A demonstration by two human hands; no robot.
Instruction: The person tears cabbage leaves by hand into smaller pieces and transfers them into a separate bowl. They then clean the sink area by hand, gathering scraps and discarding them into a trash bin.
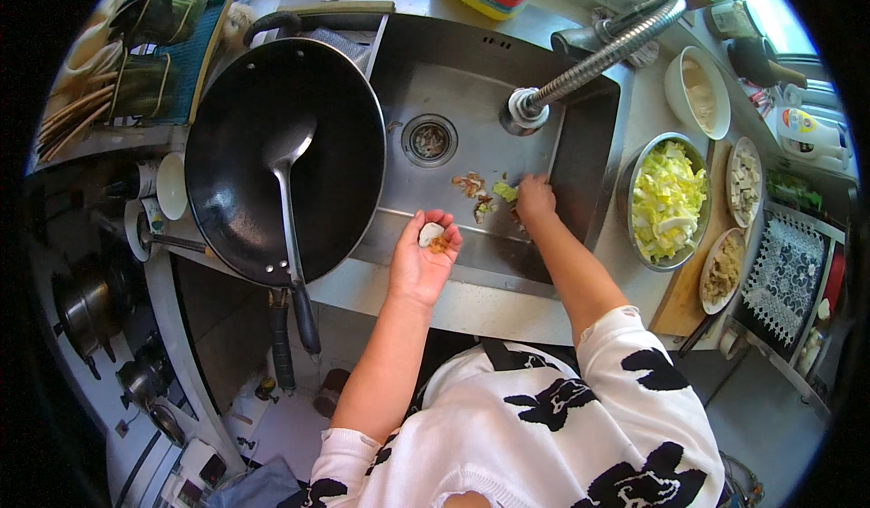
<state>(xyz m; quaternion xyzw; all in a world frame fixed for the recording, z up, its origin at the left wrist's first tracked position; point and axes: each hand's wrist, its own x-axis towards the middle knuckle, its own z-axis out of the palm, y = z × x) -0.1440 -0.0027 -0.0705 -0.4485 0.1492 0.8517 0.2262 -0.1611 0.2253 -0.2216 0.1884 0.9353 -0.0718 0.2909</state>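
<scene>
My left hand is palm up over the front rim of the steel sink. In its cupped palm lie a white scrap and an orange-brown scrap. My right hand reaches down to the sink floor at the right, beside a pale green leaf scrap; its fingertips are partly hidden, so I cannot tell whether they grip anything. Between the hands, several brown and greenish food scraps lie on the sink floor. The drain strainer holds some debris.
A black wok with a metal ladle in it overlaps the sink's left side. The flexible faucet arches over the sink. On the right counter stand a bowl of chopped cabbage, a white bowl and small dishes.
</scene>
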